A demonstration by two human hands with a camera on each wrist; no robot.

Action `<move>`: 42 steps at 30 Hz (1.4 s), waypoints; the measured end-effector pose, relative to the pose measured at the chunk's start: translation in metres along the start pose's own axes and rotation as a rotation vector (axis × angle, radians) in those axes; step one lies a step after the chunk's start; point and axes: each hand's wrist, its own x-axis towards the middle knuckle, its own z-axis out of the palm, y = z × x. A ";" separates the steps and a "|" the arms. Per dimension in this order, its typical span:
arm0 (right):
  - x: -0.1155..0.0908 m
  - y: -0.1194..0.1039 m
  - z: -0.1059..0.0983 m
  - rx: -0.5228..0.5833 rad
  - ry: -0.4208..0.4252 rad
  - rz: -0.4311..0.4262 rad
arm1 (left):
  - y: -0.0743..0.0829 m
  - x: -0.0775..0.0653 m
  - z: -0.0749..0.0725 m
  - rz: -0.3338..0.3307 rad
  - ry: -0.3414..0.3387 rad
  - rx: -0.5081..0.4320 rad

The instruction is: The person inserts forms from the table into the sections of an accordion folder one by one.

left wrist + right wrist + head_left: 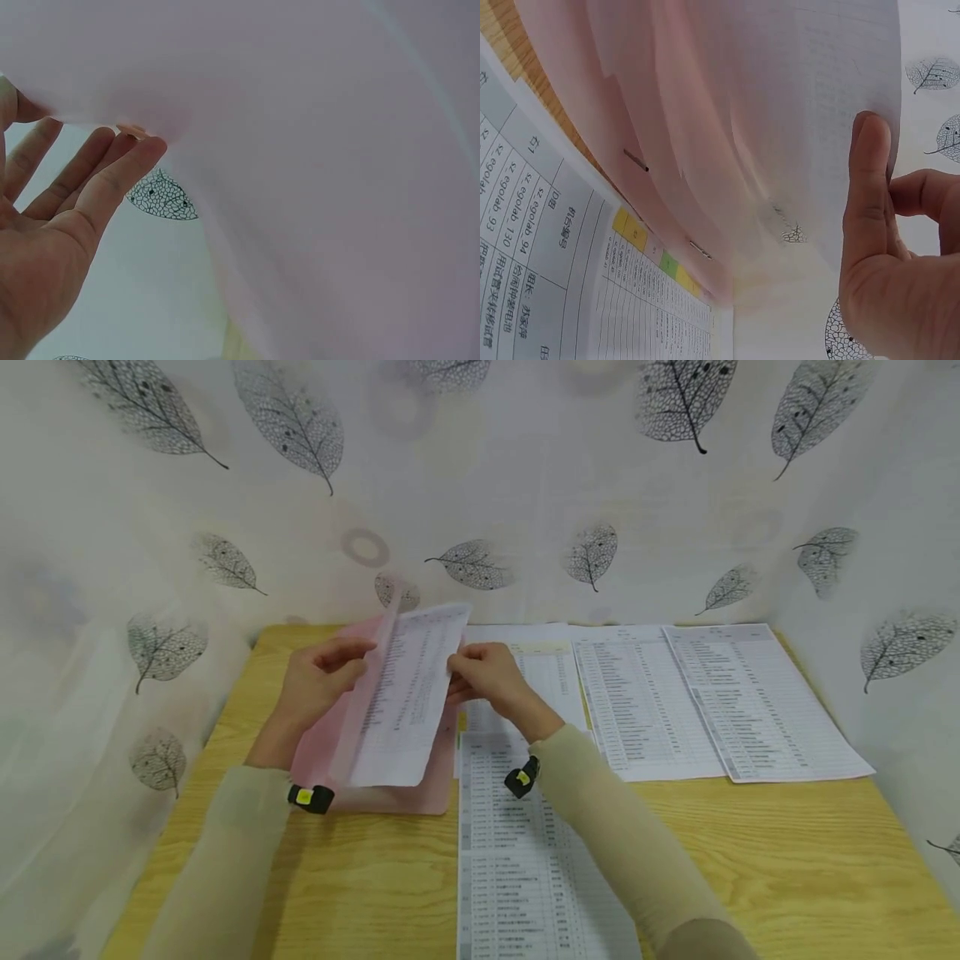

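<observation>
A pink folder lies at the left of the table with its translucent front cover lifted upright. My left hand holds that cover by its edge, the thumb and fingertips meeting there; in the left wrist view the cover fills most of the picture. A printed sheet stands tilted inside the folder, facing me. Its right edge is pinched by my right hand, with the thumb on one face in the right wrist view. Small dark slots show along the folder's pink layers.
Printed sheets lie side by side to the right, one more sheet at the far right. A long table sheet lies in front, under my right forearm. Behind the wooden table hangs a leaf-patterned curtain.
</observation>
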 end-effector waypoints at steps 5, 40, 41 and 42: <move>0.005 0.004 0.003 -0.013 0.022 0.015 | -0.001 -0.002 0.002 -0.018 0.003 0.012; -0.001 0.002 -0.008 -0.092 0.148 -0.046 | -0.001 0.004 0.016 -0.010 0.098 0.049; -0.001 0.001 -0.009 -0.080 0.163 -0.056 | -0.001 0.004 0.016 -0.011 0.101 0.049; -0.002 0.001 -0.010 -0.071 0.179 -0.065 | -0.001 0.005 0.016 -0.014 0.104 0.048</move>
